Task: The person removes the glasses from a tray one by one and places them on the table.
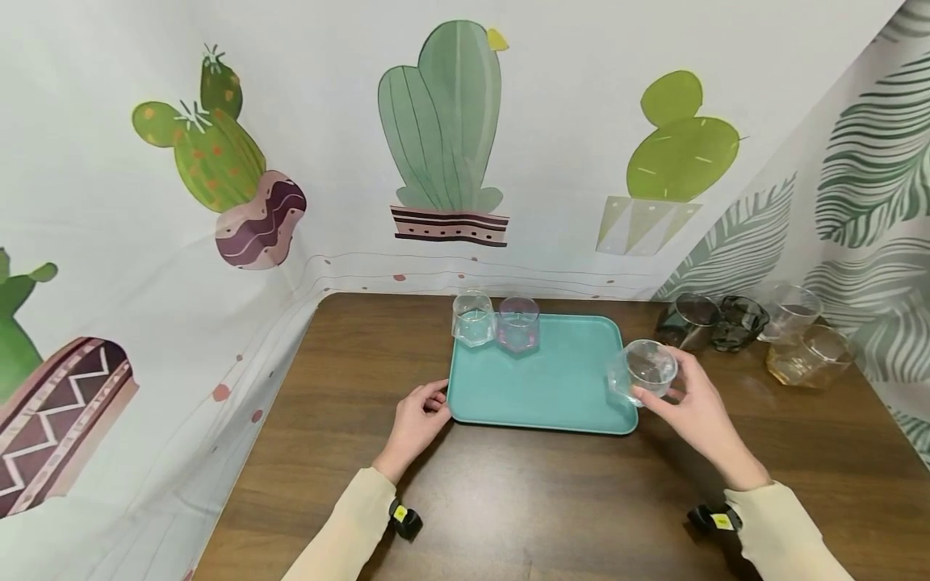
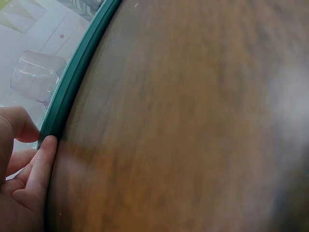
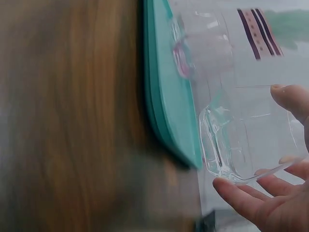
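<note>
A teal rectangular tray (image 1: 541, 379) lies on the wooden table. At its front left corner my left hand (image 1: 420, 420) pinches the rim; in the left wrist view the fingers (image 2: 43, 159) meet the tray's edge (image 2: 72, 82). My right hand (image 1: 697, 407) grips a clear faceted glass (image 1: 643, 371) above the tray's right side, thumb on one side and fingers on the other. The right wrist view shows this glass (image 3: 241, 135) tilted in the hand (image 3: 285, 193). On the tray's back left corner stand a clear glass (image 1: 474, 321) and a pinkish glass (image 1: 518, 327), side by side.
Right of the tray, at the back of the table (image 1: 508, 500), are a dark grey glass (image 1: 686, 321), a black glass (image 1: 739, 324), a clear glass (image 1: 792, 311) and an amber glass (image 1: 810, 359). A cactus-print cloth (image 1: 327, 161) hangs behind the table.
</note>
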`<state>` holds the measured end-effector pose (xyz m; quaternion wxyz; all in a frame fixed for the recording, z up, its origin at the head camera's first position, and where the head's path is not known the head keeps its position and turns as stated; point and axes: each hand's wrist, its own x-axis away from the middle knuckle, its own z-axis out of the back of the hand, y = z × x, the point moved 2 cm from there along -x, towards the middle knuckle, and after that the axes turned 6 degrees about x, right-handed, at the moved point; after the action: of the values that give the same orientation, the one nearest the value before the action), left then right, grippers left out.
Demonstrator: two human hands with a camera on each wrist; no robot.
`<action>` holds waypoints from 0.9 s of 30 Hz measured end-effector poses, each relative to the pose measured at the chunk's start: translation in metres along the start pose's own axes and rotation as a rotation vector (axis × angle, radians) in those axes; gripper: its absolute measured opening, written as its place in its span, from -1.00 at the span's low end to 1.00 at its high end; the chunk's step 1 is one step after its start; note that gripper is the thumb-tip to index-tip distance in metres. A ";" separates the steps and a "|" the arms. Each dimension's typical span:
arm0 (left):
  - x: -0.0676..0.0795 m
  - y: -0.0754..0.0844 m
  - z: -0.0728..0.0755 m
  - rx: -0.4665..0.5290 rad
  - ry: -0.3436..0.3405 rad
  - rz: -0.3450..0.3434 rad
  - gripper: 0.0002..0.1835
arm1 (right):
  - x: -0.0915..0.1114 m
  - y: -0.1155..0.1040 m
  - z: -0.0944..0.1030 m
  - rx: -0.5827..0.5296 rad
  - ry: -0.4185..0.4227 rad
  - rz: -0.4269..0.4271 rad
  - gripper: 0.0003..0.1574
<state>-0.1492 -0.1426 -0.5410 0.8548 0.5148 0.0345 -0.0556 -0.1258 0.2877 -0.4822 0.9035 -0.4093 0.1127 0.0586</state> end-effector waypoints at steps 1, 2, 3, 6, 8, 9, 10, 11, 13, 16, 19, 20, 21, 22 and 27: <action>0.000 0.000 0.000 0.000 0.000 0.001 -0.54 | 0.001 0.003 0.005 0.003 0.011 -0.008 -0.06; 0.000 0.000 0.000 0.000 0.000 0.003 -0.54 | 0.002 0.005 0.009 -0.001 0.023 -0.013 -0.06; 0.000 0.000 0.000 -0.002 0.000 0.003 -0.54 | 0.003 0.008 0.014 -0.002 0.036 -0.019 -0.07; 0.000 0.000 0.000 -0.002 0.001 0.003 -0.54 | 0.004 0.019 0.028 0.007 0.077 -0.042 -0.06; 0.000 0.000 0.000 -0.002 0.000 0.003 -0.54 | 0.005 0.027 0.036 0.014 0.107 -0.064 -0.04; 0.000 0.000 0.000 -0.001 0.000 0.005 -0.54 | 0.005 0.031 0.041 0.021 0.125 -0.076 -0.03; 0.000 0.000 0.000 -0.001 0.000 0.005 -0.54 | 0.006 0.035 0.045 0.029 0.142 -0.087 -0.02; 0.001 0.000 0.000 0.000 -0.002 0.006 -0.54 | 0.006 0.039 0.048 0.036 0.156 -0.098 -0.02; 0.001 0.000 0.000 0.004 -0.004 0.007 -0.54 | 0.007 0.044 0.057 0.078 0.185 -0.125 -0.02; 0.001 0.000 0.000 0.008 -0.005 0.007 -0.54 | 0.008 0.051 0.067 0.148 0.207 -0.168 -0.01; 0.001 0.001 0.001 0.009 -0.001 0.005 -0.54 | 0.007 0.056 0.075 0.201 0.214 -0.231 0.01; 0.001 0.001 0.001 0.009 0.000 0.004 -0.54 | 0.007 0.058 0.076 0.207 0.217 -0.252 0.02; 0.001 0.002 0.001 0.009 0.000 0.003 -0.54 | 0.006 0.061 0.078 0.217 0.221 -0.276 0.02; 0.001 0.002 0.001 0.008 0.000 0.002 -0.54 | 0.006 0.063 0.078 0.223 0.226 -0.299 0.02; 0.001 0.002 0.000 0.006 -0.005 0.005 -0.54 | 0.006 0.072 0.079 0.226 0.262 -0.401 -0.01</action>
<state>-0.1478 -0.1421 -0.5392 0.8536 0.5170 0.0309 -0.0550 -0.1223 0.3941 -0.4854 0.9146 -0.3242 0.1513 -0.1883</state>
